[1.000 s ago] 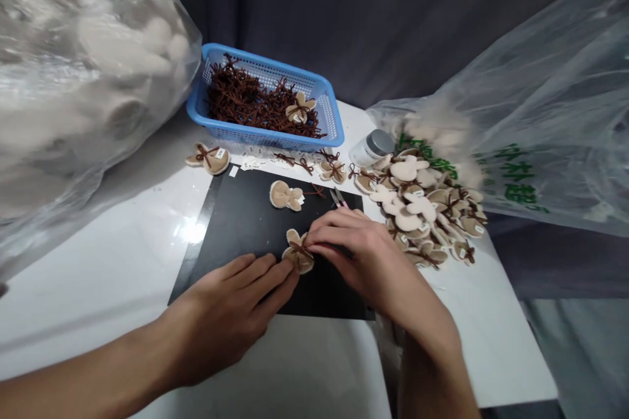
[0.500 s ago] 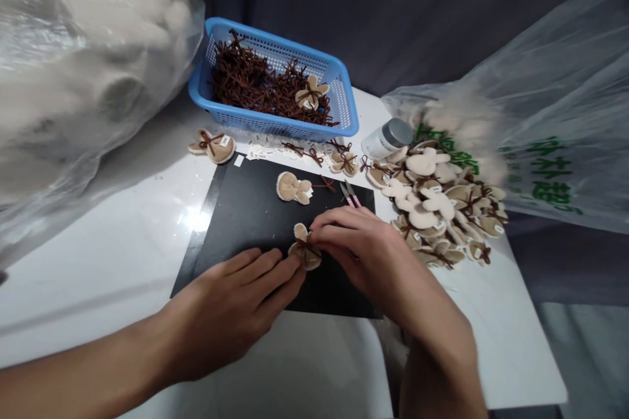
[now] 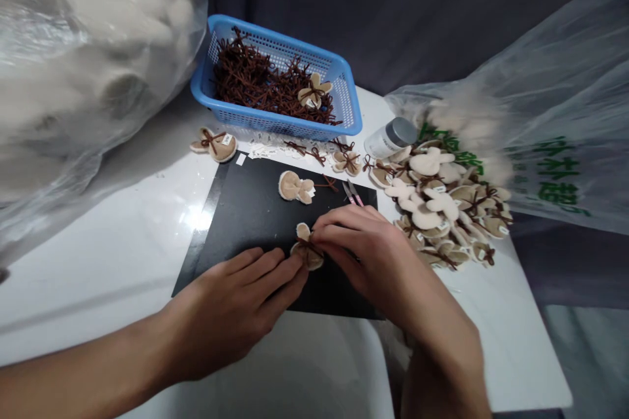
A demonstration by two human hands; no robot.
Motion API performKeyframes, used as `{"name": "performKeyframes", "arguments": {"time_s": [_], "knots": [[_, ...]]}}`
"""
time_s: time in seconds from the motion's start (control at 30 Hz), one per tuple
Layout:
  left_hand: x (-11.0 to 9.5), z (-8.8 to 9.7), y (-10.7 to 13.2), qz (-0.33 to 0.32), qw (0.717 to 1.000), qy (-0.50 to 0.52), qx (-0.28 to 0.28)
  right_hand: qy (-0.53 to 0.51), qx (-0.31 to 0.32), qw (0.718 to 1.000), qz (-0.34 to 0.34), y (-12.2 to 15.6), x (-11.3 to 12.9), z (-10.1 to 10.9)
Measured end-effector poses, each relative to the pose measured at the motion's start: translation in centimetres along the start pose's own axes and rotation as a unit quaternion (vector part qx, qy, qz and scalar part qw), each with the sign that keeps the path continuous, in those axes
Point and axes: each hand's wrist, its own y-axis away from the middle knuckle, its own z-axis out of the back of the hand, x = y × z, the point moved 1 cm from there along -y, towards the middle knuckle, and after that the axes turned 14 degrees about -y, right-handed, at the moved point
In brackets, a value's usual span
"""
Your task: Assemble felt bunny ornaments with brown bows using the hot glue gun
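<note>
A small beige plush rabbit head [image 3: 310,256] with a dark brown bow lies on the black mat [image 3: 246,209], between my hands. My left hand [image 3: 250,294] grips its lower left edge with the fingertips; the thumb is hidden. From the other side my right hand [image 3: 361,239] pinches at the bow near the ear, its fingers pressed together. Farther up the mat rests another plush rabbit head [image 3: 291,187] without a bow on its visible face, a white tag by its ears. Beside it are a loose brown bow [image 3: 328,184] and pink-handled scissors [image 3: 352,194], partly behind my right hand.
A blue basket [image 3: 275,126] of brown bows stands at the back, with white tags [image 3: 265,147] in front. To the right are a grey-lidded jar [image 3: 388,139] and a heap of plush rabbit heads [image 3: 432,203]. Filled clear plastic bags [image 3: 98,72] flank the white table [image 3: 122,229].
The whole view has shifted slightly. Both hands stay at the same plush rabbit head, with hardly any change in their hold.
</note>
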Motion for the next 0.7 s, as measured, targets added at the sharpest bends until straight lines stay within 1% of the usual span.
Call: {"name": "performKeyframes", "arguments": {"time_s": [0.2,0.33,0.7], "knots": [[0.03,0.17,-0.04,-0.002,1.0,-0.001,0.0,-0.01,0.006,1.0,0.015,0.08,0.21,0.4],[0.08,0.14,-0.15,0.001,1.0,0.002,-0.001,-0.018,-0.003,1.0,0.015,0.06,0.53,0.68],[0.03,-0.01,0.01,0.001,1.0,0.006,0.005,0.003,0.015,1.0,0.014,-0.06,0.56,0.2]]}}
